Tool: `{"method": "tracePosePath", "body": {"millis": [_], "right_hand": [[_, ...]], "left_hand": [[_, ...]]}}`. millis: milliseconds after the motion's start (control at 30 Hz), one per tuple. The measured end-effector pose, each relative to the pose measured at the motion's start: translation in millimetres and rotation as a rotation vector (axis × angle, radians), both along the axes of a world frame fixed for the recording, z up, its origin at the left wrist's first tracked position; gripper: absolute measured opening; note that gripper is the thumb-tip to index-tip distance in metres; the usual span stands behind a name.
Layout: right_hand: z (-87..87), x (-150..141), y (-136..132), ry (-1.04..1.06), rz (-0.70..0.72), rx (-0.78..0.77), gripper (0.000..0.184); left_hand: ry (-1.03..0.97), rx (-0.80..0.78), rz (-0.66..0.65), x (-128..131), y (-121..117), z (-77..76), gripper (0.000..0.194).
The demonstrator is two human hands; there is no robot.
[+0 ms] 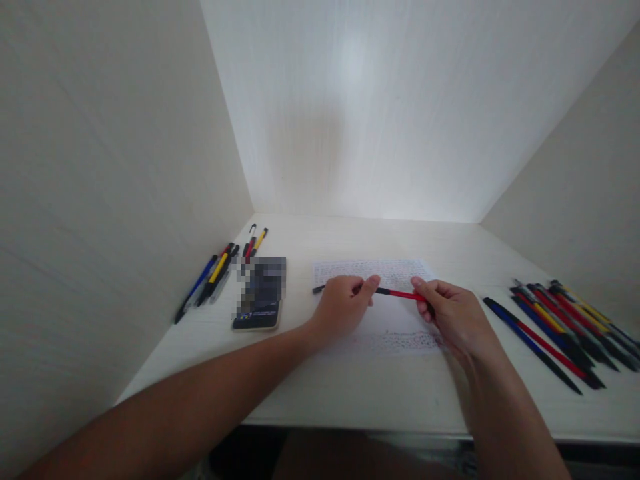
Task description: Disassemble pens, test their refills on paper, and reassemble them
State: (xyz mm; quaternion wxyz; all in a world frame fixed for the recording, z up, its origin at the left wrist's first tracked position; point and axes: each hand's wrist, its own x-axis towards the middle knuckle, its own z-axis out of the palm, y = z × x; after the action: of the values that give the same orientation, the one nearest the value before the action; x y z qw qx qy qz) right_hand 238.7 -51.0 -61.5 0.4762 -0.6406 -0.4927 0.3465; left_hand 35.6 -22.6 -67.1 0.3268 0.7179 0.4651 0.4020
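Note:
Over a sheet of handwritten paper [400,343], a red pen [400,294] with a black end spans the gap between my two hands. My left hand [343,303] is closed, its thumb and fingers pinching at the pen's black end. The thumb and fingers of my right hand [455,313] grip the red barrel at its other end. A short dark tip [319,289] sticks out on the far side of my left hand; whether it belongs to a second pen or a cap is hidden by the hand.
A phone [257,320], partly blurred out, lies left of the paper. Beyond it, several pens [215,277] lie along the left wall, with a small group [255,241] farther back. Several red, blue, yellow and black pens [565,327] lie at the right. White panels enclose the table.

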Motion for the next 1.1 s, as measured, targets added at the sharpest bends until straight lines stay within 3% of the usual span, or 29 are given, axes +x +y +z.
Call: {"method": "tracePosePath", "body": {"millis": [167, 400, 500, 633, 800, 1000, 1100], "right_hand": [[-6.7, 4, 4, 0.099, 0.058, 0.083, 0.029], [2.1, -2, -1, 0.292, 0.083, 0.034, 0.04], [3.4, -5, -1, 0.27, 0.074, -0.015, 0.039], [0.8, -5, 0, 0.155, 0.117, -0.08, 0.042], [-0.2, -4, 1, 0.122, 0.095, 0.035, 0.024], [-2.5, 0, 3, 0.144, 0.092, 0.077, 0.031], [-5.1, 2, 4, 0.148, 0.106, 0.079, 0.03]], "left_hand": [[-0.001, -0.064, 0.032, 1, 4, -3.6, 0.063], [-0.095, -0.112, 0.028, 1, 5, -2.1, 0.037], [-0.163, -0.153, 0.006, 1, 5, -3.0, 0.023], [-0.233, -0.239, -0.024, 1, 5, -3.3, 0.022], [-0.263, -0.293, -0.038, 1, 5, 1.4, 0.027], [-0.296, -0.37, -0.005, 1, 5, 8.4, 0.032], [-0.4, -0.399, -0.007, 3, 4, 10.3, 0.021]]}}
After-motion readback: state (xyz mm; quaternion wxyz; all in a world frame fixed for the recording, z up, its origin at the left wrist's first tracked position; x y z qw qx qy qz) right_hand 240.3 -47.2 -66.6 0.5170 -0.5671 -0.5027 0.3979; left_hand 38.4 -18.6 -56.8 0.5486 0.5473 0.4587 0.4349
